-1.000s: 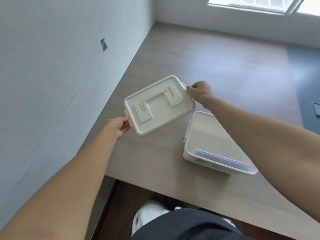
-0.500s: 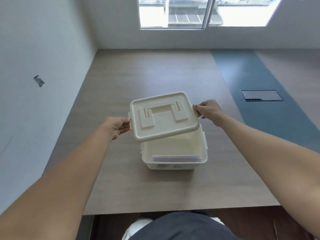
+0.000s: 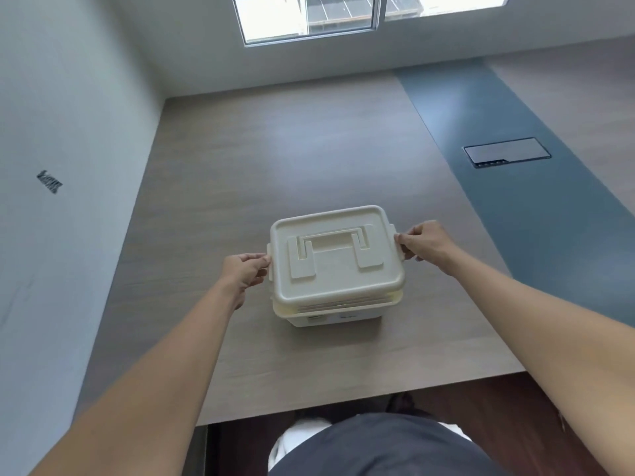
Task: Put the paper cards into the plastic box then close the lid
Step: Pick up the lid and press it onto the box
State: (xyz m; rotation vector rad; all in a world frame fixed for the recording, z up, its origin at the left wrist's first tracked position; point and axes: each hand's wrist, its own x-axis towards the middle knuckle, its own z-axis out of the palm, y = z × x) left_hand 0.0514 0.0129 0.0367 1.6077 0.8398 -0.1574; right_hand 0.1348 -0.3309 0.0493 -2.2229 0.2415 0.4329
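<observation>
step: seat lid (image 3: 335,259) on plastic box (image 3: 330,316) | grip: left hand (image 3: 242,273), right hand (image 3: 426,243) pinching lid's end tabs | advice: press evenly between both grips; near edge looks unseated

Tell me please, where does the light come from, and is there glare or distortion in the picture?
Head view: daylight enters by the overexposed window; a pale sheen lies on the table; wide-angle distortion bends the wall and table edges.

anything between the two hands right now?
Head view: only the lid, seated on the plastic box. The left hand grips its left edge tab, the right hand its right one.
</observation>
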